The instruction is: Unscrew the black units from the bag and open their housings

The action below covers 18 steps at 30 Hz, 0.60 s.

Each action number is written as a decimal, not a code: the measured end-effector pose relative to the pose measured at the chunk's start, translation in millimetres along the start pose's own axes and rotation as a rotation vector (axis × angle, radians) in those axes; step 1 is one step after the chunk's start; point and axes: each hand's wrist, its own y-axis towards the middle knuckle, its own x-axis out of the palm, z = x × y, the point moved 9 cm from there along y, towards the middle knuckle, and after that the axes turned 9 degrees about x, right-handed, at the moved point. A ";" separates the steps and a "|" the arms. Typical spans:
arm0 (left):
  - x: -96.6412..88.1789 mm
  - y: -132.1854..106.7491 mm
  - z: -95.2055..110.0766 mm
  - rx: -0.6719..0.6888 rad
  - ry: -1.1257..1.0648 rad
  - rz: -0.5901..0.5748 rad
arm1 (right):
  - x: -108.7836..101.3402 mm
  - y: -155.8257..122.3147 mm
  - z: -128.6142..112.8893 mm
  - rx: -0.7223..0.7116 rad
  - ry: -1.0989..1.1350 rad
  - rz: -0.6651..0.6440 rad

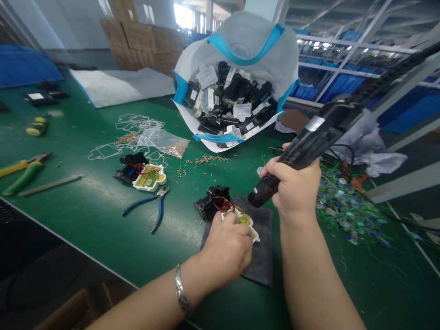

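Note:
My left hand [227, 250] presses down on an opened white device [250, 225] with a circuit board and red and yellow wires, lying on a dark rubber mat [259, 256]. A black housing half [210, 203] stays joined to it by the wires. My right hand [294, 185] grips a black electric screwdriver [311, 137], its tip pointing down toward the device and hovering a little above it.
A second opened device [142, 174] and blue-handled pliers [153, 206] lie to the left. Loose screws [209, 159], a plastic bag [165, 141], yellow-green pliers [24, 170] and a metal bar [51, 184] sit on the green table [85, 215]. A white sack [240, 55] holds several devices. Wire scraps [343, 201] pile up at right.

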 end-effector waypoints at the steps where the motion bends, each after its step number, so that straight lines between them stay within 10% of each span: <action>1: -0.5 -0.1 -0.8 -0.005 -0.009 0.000 | -0.3 0.6 1.8 0.010 0.002 -0.002; 18: -4.6 0.1 -5.0 -0.033 -0.070 -0.035 | 11.0 24.6 23.5 0.104 -0.015 -0.013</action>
